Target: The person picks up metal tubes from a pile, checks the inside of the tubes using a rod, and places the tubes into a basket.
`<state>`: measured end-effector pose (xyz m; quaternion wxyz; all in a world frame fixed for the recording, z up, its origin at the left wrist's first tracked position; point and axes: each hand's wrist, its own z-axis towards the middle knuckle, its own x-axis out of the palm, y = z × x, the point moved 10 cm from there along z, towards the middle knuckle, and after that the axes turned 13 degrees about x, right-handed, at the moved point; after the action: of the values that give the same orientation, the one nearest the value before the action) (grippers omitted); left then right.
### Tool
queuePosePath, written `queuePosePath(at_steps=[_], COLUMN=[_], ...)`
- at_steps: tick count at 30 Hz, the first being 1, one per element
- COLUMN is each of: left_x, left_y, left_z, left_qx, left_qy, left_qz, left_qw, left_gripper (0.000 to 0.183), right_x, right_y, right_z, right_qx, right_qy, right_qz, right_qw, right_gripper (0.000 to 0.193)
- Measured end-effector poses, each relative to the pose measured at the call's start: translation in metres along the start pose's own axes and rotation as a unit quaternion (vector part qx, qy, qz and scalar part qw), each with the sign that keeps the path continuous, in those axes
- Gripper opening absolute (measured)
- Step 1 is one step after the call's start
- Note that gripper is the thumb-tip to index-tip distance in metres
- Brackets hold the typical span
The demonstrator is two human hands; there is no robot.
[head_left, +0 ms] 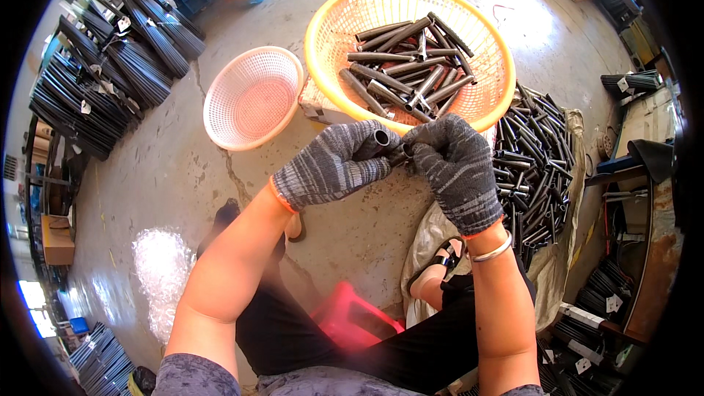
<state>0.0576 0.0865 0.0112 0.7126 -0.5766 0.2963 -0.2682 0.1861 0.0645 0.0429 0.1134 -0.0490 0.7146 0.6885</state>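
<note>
Both my hands wear grey knitted gloves with orange cuffs, and they meet just in front of the large yellow basket. My left hand [334,165] is closed around a short dark metal tube [380,138], whose round open end faces up. Fingers bent, my right hand [456,169] grips a dark piece [400,155] that meets the left fingers. Glove and fingers hide most of that piece, so its kind is unclear. Behind the hands, the yellow plastic basket [317,66] holds several short dark tubes [418,66] lying crisscross.
A smaller pale pink basket [253,95] stands left of the yellow one. At right, a large heap of short tubes [539,169] lies on a woven sack [576,147]. Bundles of long rods [139,44] are at far left. Clear plastic wrap [160,275] and a red stool [348,315] are near me.
</note>
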Motion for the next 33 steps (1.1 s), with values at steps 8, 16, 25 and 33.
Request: queuePosePath(at_steps=[8, 16, 25, 33], left_x=[0.000, 0.012, 0.011, 0.025], left_y=[0.002, -0.001, 0.005, 0.010], left_z=[0.006, 0.005, 0.001, 0.001], left_qx=[0.009, -0.012, -0.080, -0.068], left_qy=[-0.020, 0.011, 0.050, 0.128], left_qz=[-0.101, -0.226, -0.268, -0.005], left_qw=[0.995, 0.974, 0.959, 0.989], left_gripper=[0.028, 0.038, 0.043, 0.049], right_x=[-0.009, -0.010, -0.013, -0.054], right_y=[0.013, 0.010, 0.002, -0.002], right_z=[0.001, 0.000, 0.003, 0.011], right_qx=[-0.049, -0.039, -0.032, 0.037], right_qy=[-0.026, -0.023, -0.029, -0.051], right_qz=[-0.045, -0.017, 0.028, 0.228], right_qw=[0.997, 0.999, 0.999, 0.972], right_gripper=[0.010, 0.007, 0.006, 0.006])
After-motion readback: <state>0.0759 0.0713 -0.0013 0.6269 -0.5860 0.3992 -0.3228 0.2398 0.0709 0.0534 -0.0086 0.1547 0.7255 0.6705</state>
